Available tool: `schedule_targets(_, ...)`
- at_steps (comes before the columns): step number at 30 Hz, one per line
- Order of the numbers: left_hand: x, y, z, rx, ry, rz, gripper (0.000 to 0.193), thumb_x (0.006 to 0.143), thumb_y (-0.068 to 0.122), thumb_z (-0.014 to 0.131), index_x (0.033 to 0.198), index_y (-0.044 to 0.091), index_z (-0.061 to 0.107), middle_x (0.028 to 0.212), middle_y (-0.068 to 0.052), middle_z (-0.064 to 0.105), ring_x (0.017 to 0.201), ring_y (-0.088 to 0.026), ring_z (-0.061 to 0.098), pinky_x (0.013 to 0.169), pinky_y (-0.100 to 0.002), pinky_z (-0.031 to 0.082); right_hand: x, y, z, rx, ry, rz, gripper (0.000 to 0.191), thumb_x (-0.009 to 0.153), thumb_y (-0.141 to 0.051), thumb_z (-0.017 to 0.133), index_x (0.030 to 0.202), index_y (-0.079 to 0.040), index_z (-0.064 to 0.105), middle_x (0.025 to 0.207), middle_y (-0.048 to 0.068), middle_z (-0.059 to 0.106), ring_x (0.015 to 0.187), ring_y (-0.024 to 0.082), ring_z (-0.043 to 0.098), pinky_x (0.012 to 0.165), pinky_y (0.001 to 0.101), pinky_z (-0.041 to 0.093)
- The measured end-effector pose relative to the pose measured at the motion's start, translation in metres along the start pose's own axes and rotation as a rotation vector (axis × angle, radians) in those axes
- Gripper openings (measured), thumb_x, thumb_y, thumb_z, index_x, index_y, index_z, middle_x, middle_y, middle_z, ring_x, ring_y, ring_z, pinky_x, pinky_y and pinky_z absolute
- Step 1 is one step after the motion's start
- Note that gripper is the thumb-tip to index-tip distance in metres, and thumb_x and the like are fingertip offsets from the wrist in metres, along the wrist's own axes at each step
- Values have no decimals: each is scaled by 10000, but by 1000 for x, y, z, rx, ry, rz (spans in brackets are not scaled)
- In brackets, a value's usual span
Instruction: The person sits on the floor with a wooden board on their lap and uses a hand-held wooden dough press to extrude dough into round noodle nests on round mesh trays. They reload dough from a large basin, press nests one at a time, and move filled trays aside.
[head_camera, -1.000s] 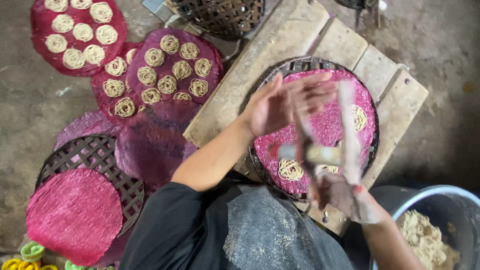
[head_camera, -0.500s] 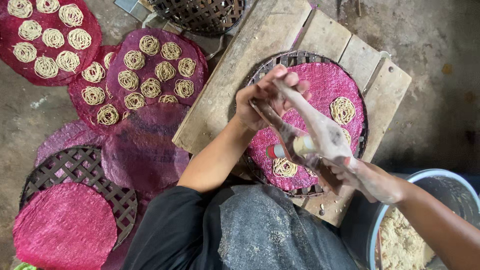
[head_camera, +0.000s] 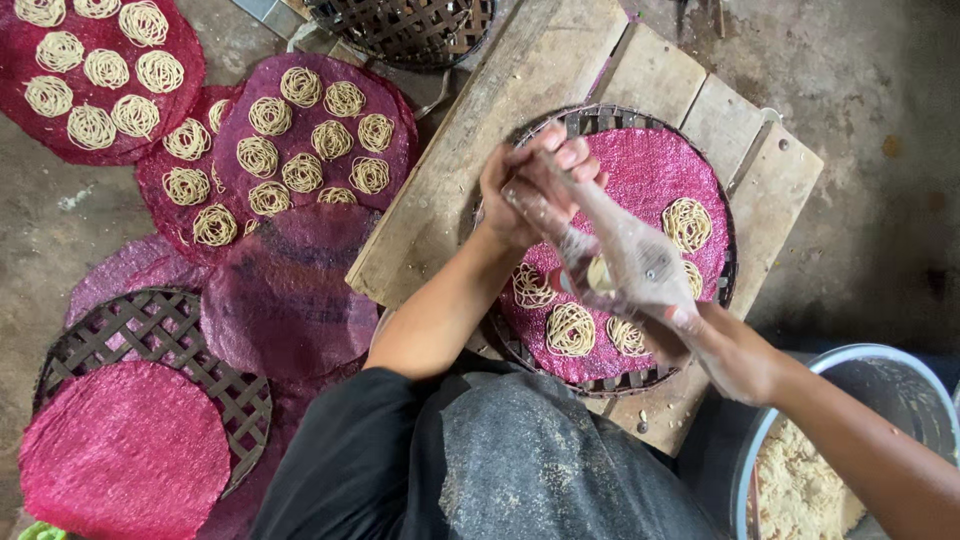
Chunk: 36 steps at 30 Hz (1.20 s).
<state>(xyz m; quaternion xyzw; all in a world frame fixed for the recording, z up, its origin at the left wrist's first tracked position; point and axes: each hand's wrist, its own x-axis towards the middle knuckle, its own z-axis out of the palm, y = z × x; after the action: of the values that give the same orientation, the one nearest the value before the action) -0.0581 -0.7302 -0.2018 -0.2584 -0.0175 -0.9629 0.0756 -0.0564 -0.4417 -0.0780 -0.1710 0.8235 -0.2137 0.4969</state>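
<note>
My left hand (head_camera: 530, 185) is closed over the upper end of a dough-smeared wooden noodle press (head_camera: 625, 260). My right hand (head_camera: 725, 350) grips its lower end. The press hangs slanted above a pink mesh mat (head_camera: 650, 165) that lies in a round woven tray (head_camera: 590, 122). Several coiled noodle nests lie on the mat, one at its right side (head_camera: 687, 222) and one near its front edge (head_camera: 570, 328). The press hides part of the mat's middle.
The tray rests on a wooden plank platform (head_camera: 460, 180). A bucket of pale dough (head_camera: 800, 485) stands at lower right. To the left lie pink mats covered with noodle nests (head_camera: 310, 135) (head_camera: 95, 70), a bare pink mat on a woven tray (head_camera: 125, 460), and a woven basket (head_camera: 405, 30) at the top.
My left hand, fingers spread a second ago, has closed on the press's upper end. The press has tilted into a slant over the mat. The view has shifted slightly.
</note>
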Motion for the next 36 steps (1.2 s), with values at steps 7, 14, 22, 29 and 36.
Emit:
schedule_targets(7, -7, 19, 10, 45, 10, -25, 404, 952, 584, 508, 971, 189, 590, 897, 17, 628, 892, -158, 618, 924, -437, 500, 11, 11, 23, 6, 88, -335, 927, 1017, -738, 296, 1380, 102, 446, 1278, 169, 594, 1184, 247, 541, 968, 423, 418)
schedule_targets(14, 11, -13, 8, 9, 76, 9, 285, 1006, 438, 507, 919, 179, 589, 871, 10, 636, 842, -146, 608, 921, -366, 500, 1, 37, -7, 14, 4, -28, 795, 1087, -682, 236, 1090, 32, 585, 899, 111, 624, 863, 245, 584, 831, 374, 528)
schedule_targets(22, 17, -1, 36, 178, 1015, -404, 638, 1076, 455, 241, 1178, -58, 606, 906, -153, 723, 841, -221, 702, 817, -283, 602, 2, 42, -11, 227, 120, -302, 734, 966, -590, 468, 1328, 42, 560, 1195, 67, 686, 1043, 168, 597, 892, 316, 469)
schedule_targets(29, -51, -13, 10, 1092, 364, -917, 960, 894, 770, 78, 1549, 150, 404, 1020, -89, 783, 495, -96, 337, 438, -274, 253, 3, 66, -23, 214, 126, -246, 749, 948, -617, 528, 1261, 53, 645, 1036, 115, 704, 913, 188, 586, 800, 345, 491)
schedule_targets(36, -71, -17, 51, 1990, 126, -877, 672, 1036, 388, 427, 1636, 153, 233, 1118, -106, 740, 736, -189, 714, 756, -349, 512, 11, 93, -25, 367, 239, -212, 847, 845, -686, 575, 1296, 31, 604, 817, 80, 623, 580, 121, 496, 483, 290, 389)
